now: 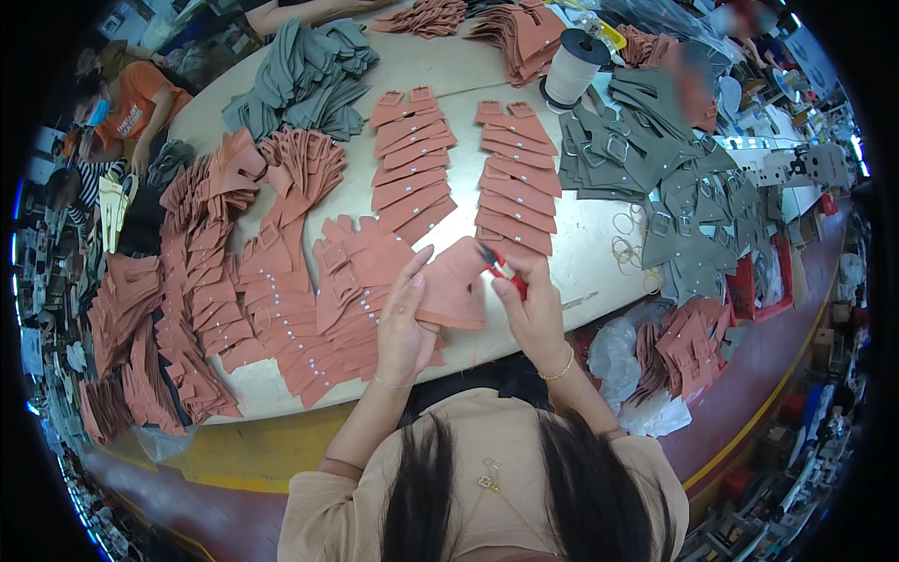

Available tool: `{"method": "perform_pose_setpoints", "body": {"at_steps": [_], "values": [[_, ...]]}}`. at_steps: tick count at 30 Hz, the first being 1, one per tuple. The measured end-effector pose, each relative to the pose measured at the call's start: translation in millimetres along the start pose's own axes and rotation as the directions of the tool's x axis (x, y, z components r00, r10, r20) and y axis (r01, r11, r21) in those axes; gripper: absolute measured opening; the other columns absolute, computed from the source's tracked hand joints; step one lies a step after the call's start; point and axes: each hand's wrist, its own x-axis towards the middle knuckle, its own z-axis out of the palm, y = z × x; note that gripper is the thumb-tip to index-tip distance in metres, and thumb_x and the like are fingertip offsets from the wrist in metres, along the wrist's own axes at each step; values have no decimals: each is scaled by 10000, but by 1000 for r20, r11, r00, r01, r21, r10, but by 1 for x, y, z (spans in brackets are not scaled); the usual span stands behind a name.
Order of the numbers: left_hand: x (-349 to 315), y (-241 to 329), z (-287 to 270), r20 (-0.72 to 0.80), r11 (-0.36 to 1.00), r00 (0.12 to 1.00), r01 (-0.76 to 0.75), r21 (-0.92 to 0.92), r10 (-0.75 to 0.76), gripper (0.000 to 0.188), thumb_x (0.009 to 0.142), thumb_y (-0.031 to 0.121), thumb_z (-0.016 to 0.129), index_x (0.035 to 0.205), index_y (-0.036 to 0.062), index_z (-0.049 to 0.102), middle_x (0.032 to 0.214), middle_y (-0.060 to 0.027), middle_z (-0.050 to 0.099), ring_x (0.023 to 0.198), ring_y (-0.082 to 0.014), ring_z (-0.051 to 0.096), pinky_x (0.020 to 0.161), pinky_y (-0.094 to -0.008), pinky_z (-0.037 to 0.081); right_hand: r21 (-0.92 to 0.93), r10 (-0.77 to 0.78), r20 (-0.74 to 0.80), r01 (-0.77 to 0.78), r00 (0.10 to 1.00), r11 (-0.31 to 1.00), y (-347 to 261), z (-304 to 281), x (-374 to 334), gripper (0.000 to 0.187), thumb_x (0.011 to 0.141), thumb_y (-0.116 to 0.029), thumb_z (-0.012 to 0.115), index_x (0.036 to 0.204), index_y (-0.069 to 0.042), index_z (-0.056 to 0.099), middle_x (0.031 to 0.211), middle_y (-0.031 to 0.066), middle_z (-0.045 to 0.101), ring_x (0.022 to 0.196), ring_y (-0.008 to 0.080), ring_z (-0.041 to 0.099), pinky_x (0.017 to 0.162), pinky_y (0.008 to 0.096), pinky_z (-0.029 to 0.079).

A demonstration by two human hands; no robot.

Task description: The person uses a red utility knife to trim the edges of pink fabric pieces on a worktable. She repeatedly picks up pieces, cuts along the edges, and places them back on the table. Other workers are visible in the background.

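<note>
My left hand [403,330] is closed on the left edge of a flat salmon-coloured cut panel [451,286], held up over the near edge of the table. In my right hand [538,314] is a pair of red-handled snips [506,272]. Their dark tips meet the panel's upper right edge; whether the blades are apart is too small to tell. Just beyond my hands, two overlapping columns of salmon panels lie on the table, a left column [412,169] and a right column [517,178]. Many have small pale marks. More salmon panels [351,272] spread beside my left hand.
Stacks of salmon pieces [201,272] cover the table's left side. Grey-green pieces [304,80] are heaped at the far left, and buckled green ones [688,201] at the right. A thread spool [573,75] stands far right. Rubber bands [626,248] lie near a red crate [785,272].
</note>
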Motion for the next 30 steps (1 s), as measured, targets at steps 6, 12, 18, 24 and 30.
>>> {"method": "perform_pose_setpoints", "body": {"at_steps": [6, 12, 18, 24, 30], "values": [[-6, -2, 6, 94, 999, 995, -27, -38, 30, 437, 1036, 145, 371, 1424, -54, 336, 1352, -206, 477, 1262, -241, 496, 1063, -380, 415, 1, -31, -3, 31, 1000, 1000, 2, 16, -13, 332, 857, -244, 731, 1018, 8, 587, 823, 147, 632, 693, 287, 560, 644, 368, 463], [-9, -8, 9, 91, 996, 993, -68, -58, 74, 448, 1034, 153, 378, 1425, -59, 333, 1360, -208, 472, 1274, -245, 487, 1088, -384, 386, -37, -93, -22, 92, 995, 995, 1, 14, -12, 279, 860, -212, 726, 965, 9, 593, 808, 143, 629, 682, 281, 566, 641, 372, 468], [-7, -8, 7, 72, 998, 996, -48, -42, 51, 477, 1015, 160, 393, 1424, -75, 322, 1388, -218, 459, 1275, -280, 493, 1089, -412, 391, 128, 34, -25, -30, 999, 991, 0, 14, -12, 261, 867, -190, 724, 970, 7, 586, 804, 140, 624, 677, 259, 585, 635, 340, 480], [-6, -6, 6, 84, 998, 996, 11, -59, -6, 459, 1024, 165, 381, 1412, -78, 342, 1402, -215, 443, 1303, -264, 462, 1101, -413, 370, 116, 37, 8, -38, 999, 993, 8, 10, -14, 291, 878, -185, 722, 1022, 4, 554, 809, 112, 626, 681, 177, 577, 630, 289, 470], [-2, -5, -9, 103, 938, 988, 144, -314, -117, 448, 1011, 193, 413, 1375, -67, 389, 1383, -186, 487, 1282, -287, 491, 1085, -429, 391, 337, 200, -29, -179, 979, 924, 25, -1, -1, 342, 913, -280, 690, 1078, -17, 545, 726, -23, 480, 640, 56, 428, 579, 223, 382]]}}
